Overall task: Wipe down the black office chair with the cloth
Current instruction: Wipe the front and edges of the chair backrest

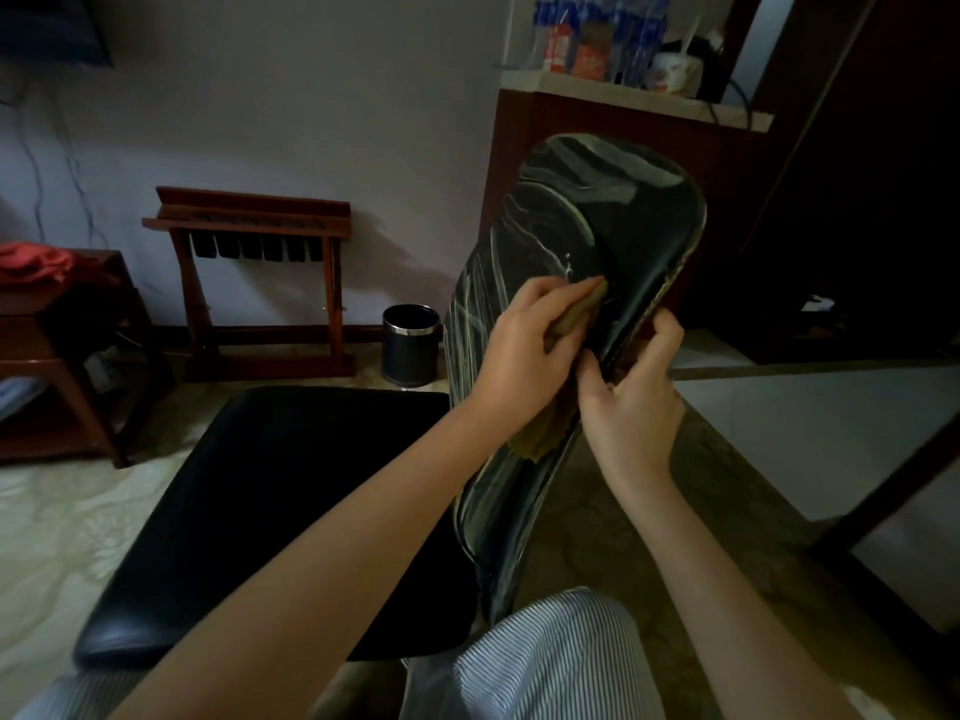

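Note:
The black office chair has a flat padded seat [291,511] at centre left and a glossy backrest [613,215] rising to the right, streaked with pale wet smears. My left hand [524,350] grips an olive-brown cloth [545,433] and holds it against the front of the backrest at mid height. One cloth corner pokes out past the fingertips and another hangs below the palm. My right hand [634,392] grips the backrest's right edge, thumb at the front and fingers curled round behind it.
A dark round waste bin [411,345] stands on the floor behind the seat, next to a wooden folding rack [260,283]. A wooden side table [67,356] carries a red cloth at left. A cabinet [623,148] with bottles stands behind the backrest. My striped trouser knee is below.

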A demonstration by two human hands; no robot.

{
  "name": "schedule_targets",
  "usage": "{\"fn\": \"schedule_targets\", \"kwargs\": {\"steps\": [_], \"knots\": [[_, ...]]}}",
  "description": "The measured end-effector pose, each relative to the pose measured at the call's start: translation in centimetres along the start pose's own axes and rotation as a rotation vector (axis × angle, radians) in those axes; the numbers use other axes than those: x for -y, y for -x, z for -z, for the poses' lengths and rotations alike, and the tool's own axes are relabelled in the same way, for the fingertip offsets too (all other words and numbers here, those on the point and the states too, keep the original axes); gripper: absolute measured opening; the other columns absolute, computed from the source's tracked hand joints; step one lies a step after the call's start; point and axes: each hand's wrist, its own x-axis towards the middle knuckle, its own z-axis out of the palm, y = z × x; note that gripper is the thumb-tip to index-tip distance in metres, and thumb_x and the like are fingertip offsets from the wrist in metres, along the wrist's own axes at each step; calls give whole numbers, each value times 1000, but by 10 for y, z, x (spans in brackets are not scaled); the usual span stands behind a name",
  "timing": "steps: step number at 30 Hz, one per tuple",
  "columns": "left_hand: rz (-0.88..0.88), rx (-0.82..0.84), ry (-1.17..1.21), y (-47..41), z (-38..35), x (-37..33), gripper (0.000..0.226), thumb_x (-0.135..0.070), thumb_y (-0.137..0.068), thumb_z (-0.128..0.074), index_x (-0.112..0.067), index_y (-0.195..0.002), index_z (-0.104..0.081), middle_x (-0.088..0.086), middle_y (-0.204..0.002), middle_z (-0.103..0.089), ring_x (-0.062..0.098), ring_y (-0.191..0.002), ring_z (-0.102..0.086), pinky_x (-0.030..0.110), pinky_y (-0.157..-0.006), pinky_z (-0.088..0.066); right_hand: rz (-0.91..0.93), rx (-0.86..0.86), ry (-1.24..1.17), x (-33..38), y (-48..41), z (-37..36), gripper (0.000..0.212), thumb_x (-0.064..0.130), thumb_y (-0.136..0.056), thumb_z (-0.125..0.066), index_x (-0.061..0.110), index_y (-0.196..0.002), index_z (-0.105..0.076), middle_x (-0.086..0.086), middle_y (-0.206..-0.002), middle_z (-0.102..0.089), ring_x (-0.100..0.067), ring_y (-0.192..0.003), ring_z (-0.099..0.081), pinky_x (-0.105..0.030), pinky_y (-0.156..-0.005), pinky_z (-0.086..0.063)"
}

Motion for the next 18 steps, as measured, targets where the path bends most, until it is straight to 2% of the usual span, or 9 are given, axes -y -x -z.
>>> {"fn": "schedule_targets", "kwargs": {"steps": [4,9,13,16,18], "knots": [[-68,20,-83,44,8,18,42,-7,-89,-55,-7,-130,-53,8,-106,-51,7,-96,-50,17,-83,-47,-9,-23,-2,7,7,-1,54,18,-89,-61,11,-136,-34,12,-104,-46,-3,-83,-50,6,-59,-33],[-7,86,-157,106,26,55,45,-10,-88,-52,-13,-133,-50,6,-111,-50,12,-99,-53,24,-83,-50,-33,-7,-17,11,13,-1,54,21,-91,-60,14,-136,-32,13,-97,-49,-4,-73,-51,-1,-55,-36],[154,89,-94,118,41,58,45,0,-86,-58,-16,-128,-53,0,-115,-53,2,-106,-50,11,-90,-41,-54,30,-55,11,10,3,57,24,-90,-61,17,-136,-28,17,-90,-51,1,-66,-52,-5,-56,-36],[105,15,-79,92,51,45,37,-6,-85,-56,-18,-120,-54,0,-113,-54,4,-105,-52,18,-90,-46,-100,115,-174,3,15,8,62,22,-88,-64,20,-136,-26,18,-90,-54,6,-71,-58,-10,-65,-44],[-15,-5,-115,65,57,35,35,-12,-85,-53,-13,-120,-59,5,-114,-55,12,-105,-54,25,-89,-48,-135,201,-250,-5,21,8,68,23,-85,-68,26,-137,-24,17,-105,-52,3,-87,-57,-22,-81,-48]]}}
